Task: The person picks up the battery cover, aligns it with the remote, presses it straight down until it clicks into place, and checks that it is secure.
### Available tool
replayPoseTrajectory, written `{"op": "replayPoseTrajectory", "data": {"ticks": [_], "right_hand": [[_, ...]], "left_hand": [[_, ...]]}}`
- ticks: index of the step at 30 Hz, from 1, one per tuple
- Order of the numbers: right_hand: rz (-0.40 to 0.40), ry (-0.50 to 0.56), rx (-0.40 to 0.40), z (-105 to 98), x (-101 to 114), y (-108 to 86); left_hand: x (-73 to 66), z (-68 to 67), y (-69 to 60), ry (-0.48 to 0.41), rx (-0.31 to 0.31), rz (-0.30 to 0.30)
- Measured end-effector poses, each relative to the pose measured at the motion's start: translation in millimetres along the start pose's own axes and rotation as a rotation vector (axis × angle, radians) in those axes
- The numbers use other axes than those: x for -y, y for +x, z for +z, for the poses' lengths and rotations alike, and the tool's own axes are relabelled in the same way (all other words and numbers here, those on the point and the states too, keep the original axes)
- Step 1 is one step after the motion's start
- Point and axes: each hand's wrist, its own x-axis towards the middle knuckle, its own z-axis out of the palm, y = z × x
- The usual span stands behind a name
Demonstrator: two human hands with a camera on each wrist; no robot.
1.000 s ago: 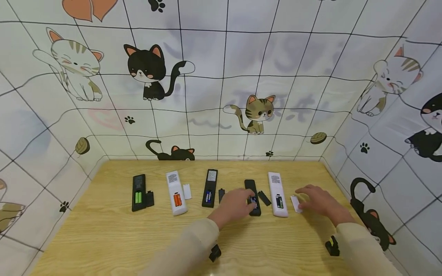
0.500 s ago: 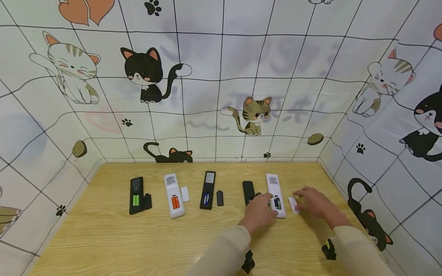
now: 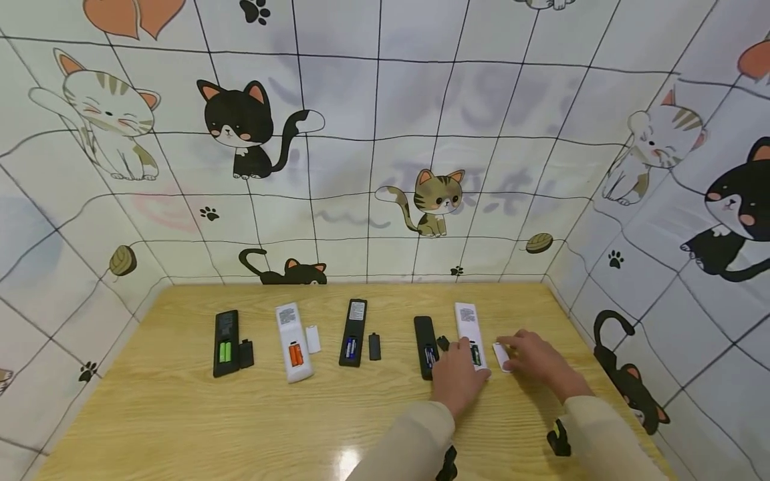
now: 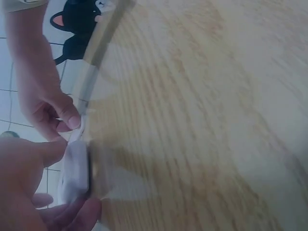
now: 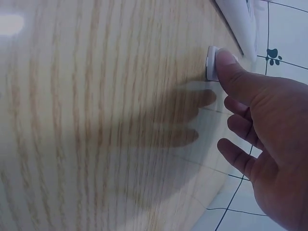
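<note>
In the head view, a white remote control [image 3: 467, 322] lies back up on the table at the right, a battery showing in its uncovered compartment. My left hand [image 3: 458, 379] grips its lower end, thumb on one side and fingers on the other; the left wrist view shows the near end of the remote [image 4: 76, 168] between them. Just to the right, my right hand [image 3: 535, 361] pinches a small white battery cover [image 3: 500, 357]. The right wrist view has the thumb on that cover [image 5: 211, 65], with the other fingers spread loosely below.
Left of my hands lie a black remote [image 3: 424, 337] with a small black cover [image 3: 443, 343], another black remote [image 3: 355, 327] with its cover [image 3: 375, 346], a white remote [image 3: 290, 327] with its cover [image 3: 313, 339], and a dark remote [image 3: 226, 327] with its cover [image 3: 246, 354]. Cat-patterned sheets [image 3: 337, 160] wall the table.
My left hand has moved right, from the black remote to the white remote, and now grips it. The right hand stays at the white battery cover. The head view has shifted slightly.
</note>
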Motion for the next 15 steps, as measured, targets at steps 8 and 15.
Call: {"op": "replayPoseTrajectory", "data": {"ticks": [8,15], "right_hand": [[0.02,0.005,-0.016,2.0,8.4,-2.0],[0.031,0.017,-0.032,-2.3,6.5,-2.6]], "left_hand": [[-6.4,7.5,0.3,0.143,-0.059,-0.029],[-15.0,5.4,1.9,0.189,-0.057,-0.011]]}}
